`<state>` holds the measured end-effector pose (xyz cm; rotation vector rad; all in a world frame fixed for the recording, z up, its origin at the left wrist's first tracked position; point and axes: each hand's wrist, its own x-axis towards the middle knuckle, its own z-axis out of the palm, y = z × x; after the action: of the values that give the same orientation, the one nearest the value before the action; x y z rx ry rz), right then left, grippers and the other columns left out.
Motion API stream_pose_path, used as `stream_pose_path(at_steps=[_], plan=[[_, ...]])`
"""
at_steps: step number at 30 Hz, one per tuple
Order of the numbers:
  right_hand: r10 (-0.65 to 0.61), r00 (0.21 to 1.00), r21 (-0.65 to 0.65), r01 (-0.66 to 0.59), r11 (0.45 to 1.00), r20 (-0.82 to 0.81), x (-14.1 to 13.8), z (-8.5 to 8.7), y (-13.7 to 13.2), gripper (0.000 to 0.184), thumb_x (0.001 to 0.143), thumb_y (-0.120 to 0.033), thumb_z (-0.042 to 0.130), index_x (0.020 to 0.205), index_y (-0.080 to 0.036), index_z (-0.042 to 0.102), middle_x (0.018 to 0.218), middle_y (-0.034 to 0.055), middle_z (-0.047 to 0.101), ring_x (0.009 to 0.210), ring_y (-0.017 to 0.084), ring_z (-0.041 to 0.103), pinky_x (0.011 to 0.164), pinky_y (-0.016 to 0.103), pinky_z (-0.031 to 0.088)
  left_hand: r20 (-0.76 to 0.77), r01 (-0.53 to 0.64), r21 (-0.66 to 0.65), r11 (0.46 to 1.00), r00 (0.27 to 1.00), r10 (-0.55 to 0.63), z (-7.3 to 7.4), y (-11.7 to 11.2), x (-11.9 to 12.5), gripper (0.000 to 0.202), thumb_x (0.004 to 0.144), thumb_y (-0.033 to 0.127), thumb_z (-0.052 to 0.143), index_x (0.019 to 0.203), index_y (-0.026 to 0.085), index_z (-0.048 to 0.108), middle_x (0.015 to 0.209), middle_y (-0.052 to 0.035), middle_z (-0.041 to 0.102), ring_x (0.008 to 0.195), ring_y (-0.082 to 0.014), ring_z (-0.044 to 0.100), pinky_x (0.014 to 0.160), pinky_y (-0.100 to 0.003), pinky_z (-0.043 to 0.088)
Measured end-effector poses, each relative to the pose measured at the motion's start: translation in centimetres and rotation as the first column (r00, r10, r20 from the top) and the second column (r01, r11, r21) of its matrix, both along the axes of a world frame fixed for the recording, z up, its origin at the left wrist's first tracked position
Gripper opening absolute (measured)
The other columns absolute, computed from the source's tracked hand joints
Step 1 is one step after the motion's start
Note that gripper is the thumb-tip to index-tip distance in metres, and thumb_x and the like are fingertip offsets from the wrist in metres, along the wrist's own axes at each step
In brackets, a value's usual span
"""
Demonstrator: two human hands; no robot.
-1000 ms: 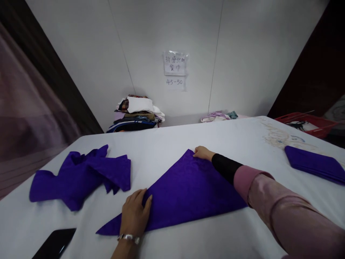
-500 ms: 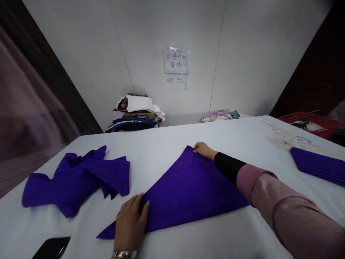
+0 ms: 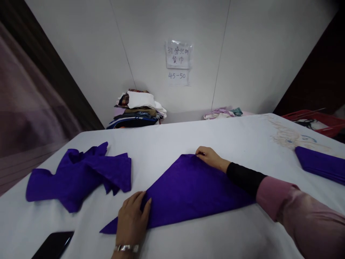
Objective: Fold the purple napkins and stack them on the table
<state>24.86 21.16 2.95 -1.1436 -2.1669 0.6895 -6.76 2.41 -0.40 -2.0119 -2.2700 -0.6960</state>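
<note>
Smooth purple cloth (image 3: 183,194), a blunt-topped triangle, lies on the white table (image 3: 167,144). The left hand (image 3: 132,217) rests palm-down on it, thumb spread; the right hand (image 3: 210,157), arm (image 3: 244,178) outstretched, pinches its top edge.

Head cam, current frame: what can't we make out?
All in the head view:
Spread purple cloth: right corner hidden by the pink sleeve; part of its left side covered by the left hand.
Folded purple cloth: cut off by right edge.
Black flat object: cut off by bottom edge.
Red basket: contents too small to identify.
</note>
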Motion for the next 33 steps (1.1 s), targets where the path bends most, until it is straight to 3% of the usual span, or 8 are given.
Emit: stream_pose_path(at_steps=[4, 11, 14, 17, 21, 27, 33], plan=[[0.108, 0.988, 0.209, -0.130, 0.969, 0.112, 1.0, 0.0, -2.3, 0.014, 0.080, -0.013, 0.049, 0.085, -0.019, 0.060, 0.085, 0.0043, 0.061, 0.081, 0.016, 0.055, 0.076, 0.030, 0.043, 0.002, -0.001, -0.017, 1.000, 1.000, 0.001, 0.1, 0.1, 0.1, 0.048, 0.081, 0.050, 0.039, 0.105, 0.017, 0.065, 0.110, -0.0091, 0.064, 0.103, -0.0263, 0.054, 0.092, -0.042, 0.042], [0.175, 0.974, 0.231, -0.206, 0.951, 0.147, 1.6, -0.4, -3.7, 0.015, 0.082, -0.013, 0.047, 0.087, -0.021, 0.060, 0.090, 0.0050, 0.063, 0.086, 0.017, 0.056, 0.080, 0.033, 0.044, -0.005, 0.004, -0.017, 1.000, 1.000, -0.004, 0.5, 0.0, 0.2, 0.047, 0.081, 0.049, 0.038, 0.103, 0.017, 0.065, 0.109, -0.0097, 0.064, 0.101, -0.0267, 0.055, 0.091, -0.042, 0.043], [0.128, 0.989, 0.174, -0.139, 0.975, 0.073, 1.2, 0.0, -3.1, 0.013, 0.083, -0.017, 0.049, 0.087, -0.020, 0.061, 0.087, 0.0041, 0.063, 0.083, 0.016, 0.056, 0.077, 0.029, 0.044, -0.011, 0.007, -0.024, 1.000, 1.000, -0.008, 0.5, 0.0, 0.2, 0.049, 0.081, 0.049, 0.038, 0.104, 0.016, 0.065, 0.110, -0.0103, 0.064, 0.102, -0.0269, 0.054, 0.091, -0.042, 0.043], [0.001, 1.000, 0.029, -0.001, 1.000, 0.005, 0.5, 0.6, -0.9, 0.013, 0.082, -0.021, 0.050, 0.085, -0.019, 0.063, 0.083, 0.0020, 0.065, 0.078, 0.014, 0.058, 0.073, 0.026, 0.044, -0.014, -0.004, -0.040, 0.999, 1.000, 0.003, 0.4, -0.1, 0.2, 0.050, 0.082, 0.050, 0.038, 0.107, 0.016, 0.064, 0.112, -0.0101, 0.063, 0.104, -0.0274, 0.053, 0.091, -0.043, 0.043], [-0.169, 0.984, -0.127, 0.175, 0.976, 0.058, -0.2, 0.2, 3.0, 0.017, 0.080, -0.021, 0.054, 0.094, -0.017, 0.064, 0.087, 0.0036, 0.068, 0.080, 0.015, 0.061, 0.073, 0.025, 0.045, -0.015, 0.004, -0.030, 1.000, 1.000, -0.005, 0.3, 0.0, 0.1, 0.051, 0.082, 0.050, 0.037, 0.107, 0.014, 0.064, 0.111, -0.0113, 0.063, 0.104, -0.0272, 0.053, 0.092, -0.042, 0.041], [-0.236, 0.955, -0.153, 0.264, 0.952, 0.182, 0.9, -1.9, 4.9, 0.027, 0.076, -0.017, 0.059, 0.102, -0.014, 0.064, 0.095, 0.0076, 0.069, 0.084, 0.017, 0.062, 0.075, 0.025, 0.045, 0.000, 0.009, -0.013, 1.000, 1.000, -0.009, 0.3, 0.0, 0.2, 0.047, 0.082, 0.049, 0.038, 0.105, 0.017, 0.064, 0.110, -0.0090, 0.064, 0.103, -0.0263, 0.054, 0.092, -0.041, 0.042], [-0.246, 0.928, -0.098, 0.283, 0.954, 0.280, 2.0, -1.8, 4.4, 0.027, 0.078, -0.020, 0.059, 0.104, -0.015, 0.065, 0.101, 0.0086, 0.067, 0.089, 0.018, 0.061, 0.078, 0.026, 0.044, 0.000, 0.006, -0.016, 1.000, 1.000, -0.006, 0.2, 0.0, 0.2, 0.047, 0.081, 0.050, 0.039, 0.105, 0.018, 0.064, 0.111, -0.0089, 0.064, 0.104, -0.0269, 0.054, 0.090, -0.042, 0.043]])
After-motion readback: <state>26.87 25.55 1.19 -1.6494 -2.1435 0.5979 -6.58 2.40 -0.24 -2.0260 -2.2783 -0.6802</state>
